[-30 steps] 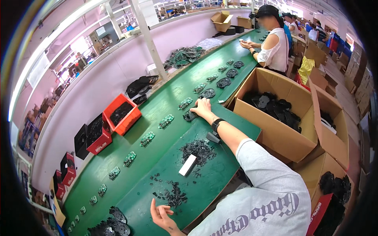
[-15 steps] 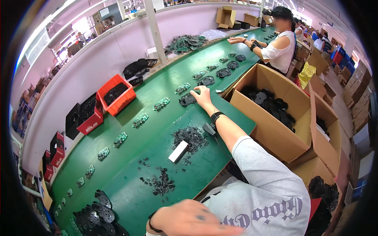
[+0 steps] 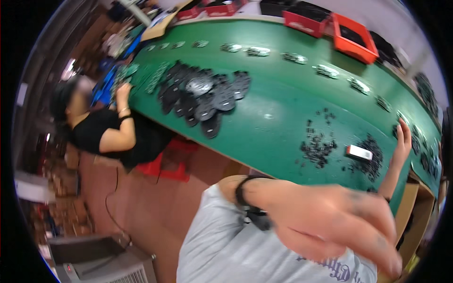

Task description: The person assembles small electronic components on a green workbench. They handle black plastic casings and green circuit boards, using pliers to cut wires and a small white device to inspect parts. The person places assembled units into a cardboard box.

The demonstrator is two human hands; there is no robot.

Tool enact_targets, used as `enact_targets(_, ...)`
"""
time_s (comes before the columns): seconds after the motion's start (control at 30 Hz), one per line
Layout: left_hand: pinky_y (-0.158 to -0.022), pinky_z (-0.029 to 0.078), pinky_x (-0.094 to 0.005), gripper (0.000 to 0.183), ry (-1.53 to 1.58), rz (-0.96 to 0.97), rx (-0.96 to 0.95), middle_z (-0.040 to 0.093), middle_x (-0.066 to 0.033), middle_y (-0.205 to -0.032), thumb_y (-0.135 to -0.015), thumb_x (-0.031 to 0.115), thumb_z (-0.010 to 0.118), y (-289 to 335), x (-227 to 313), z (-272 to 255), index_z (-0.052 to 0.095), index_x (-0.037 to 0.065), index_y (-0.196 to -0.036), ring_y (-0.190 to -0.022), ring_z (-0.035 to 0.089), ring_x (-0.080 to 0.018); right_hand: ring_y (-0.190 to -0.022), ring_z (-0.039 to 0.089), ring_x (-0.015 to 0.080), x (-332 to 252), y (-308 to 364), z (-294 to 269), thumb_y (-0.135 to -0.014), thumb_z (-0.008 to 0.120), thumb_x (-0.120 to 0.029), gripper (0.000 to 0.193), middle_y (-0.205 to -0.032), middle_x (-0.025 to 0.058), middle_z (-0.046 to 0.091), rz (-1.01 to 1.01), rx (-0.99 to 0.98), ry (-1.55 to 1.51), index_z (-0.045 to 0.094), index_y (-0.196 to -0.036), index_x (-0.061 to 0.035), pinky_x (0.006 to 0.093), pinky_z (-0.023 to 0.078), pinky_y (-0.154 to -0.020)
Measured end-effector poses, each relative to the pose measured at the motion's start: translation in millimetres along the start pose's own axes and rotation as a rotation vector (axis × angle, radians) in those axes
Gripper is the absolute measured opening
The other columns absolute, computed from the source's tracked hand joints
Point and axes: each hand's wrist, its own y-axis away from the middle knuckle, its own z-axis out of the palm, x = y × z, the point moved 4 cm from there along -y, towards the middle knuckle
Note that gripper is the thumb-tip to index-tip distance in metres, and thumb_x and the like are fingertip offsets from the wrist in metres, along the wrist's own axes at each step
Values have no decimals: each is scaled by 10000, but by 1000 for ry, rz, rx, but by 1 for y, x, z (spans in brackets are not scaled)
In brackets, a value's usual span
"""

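My left hand (image 3: 330, 219) hangs large and blurred in front of my grey shirt, fingers half bent and apart, nothing visible in it. Far to the right, my right hand (image 3: 401, 144) reaches over the green bench with its fingers stretched out, beside a black plastic shell (image 3: 395, 131) like a computer mouse part; whether they touch is unclear. Left of that arm lie a heap of small black plastic pieces (image 3: 373, 165), a white box (image 3: 359, 152) against it and a second loose heap (image 3: 318, 148). Beyond them runs a row of green circuit boards (image 3: 327, 70).
A pile of black shells (image 3: 205, 94) covers the bench's left part. At far left a person in black (image 3: 106, 132) works beside a red stool (image 3: 167, 165). An orange bin (image 3: 354, 40) and red boxes (image 3: 306, 21) line the back edge. A cardboard box (image 3: 420, 198) stands at right.
The view has swung left, bringing the shell pile and the seated person into sight. My left hand has come up and rightward across the picture. My right arm now shows near the right edge.
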Motion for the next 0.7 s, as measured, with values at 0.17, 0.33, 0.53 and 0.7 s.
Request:
enact_targets(0.17,-841,308,-323,339,186,181,195,632,-59,-976,-1015,179,405,-13,23,33,743,158,-988,-736,578,-123,-1105,543,146,-82,72,102,-916,567,-82,179,-1201,75,609,-43,-400,-159,635,-1063,-4,275,392,-958)
enact_targets(0.33,-882,183,-331,337,245,138,187,614,-83,-1047,-1024,192,390,2,20,42,725,147,-1025,-796,568,-119,-858,579,83,-79,116,116,-901,576,-58,155,-981,32,650,110,-558,-124,639,-1026,9,217,438,-755)
enact_targets(0.53,-596,513,-340,56,-815,59,167,657,-107,-863,-824,11,592,34,37,-69,612,61,-840,-711,626,-242,-758,617,102,-65,138,105,-925,574,-132,159,-879,51,672,283,-507,-133,660,-974,-7,227,461,-659)
enact_targets(0.7,-925,456,-345,358,-1760,-878,325,602,-144,-1178,-839,188,644,150,69,-269,625,25,-1157,-1093,585,-272,-692,609,92,-68,148,120,-906,615,-175,210,-824,46,675,402,-696,-129,686,-1008,-6,234,468,-626)
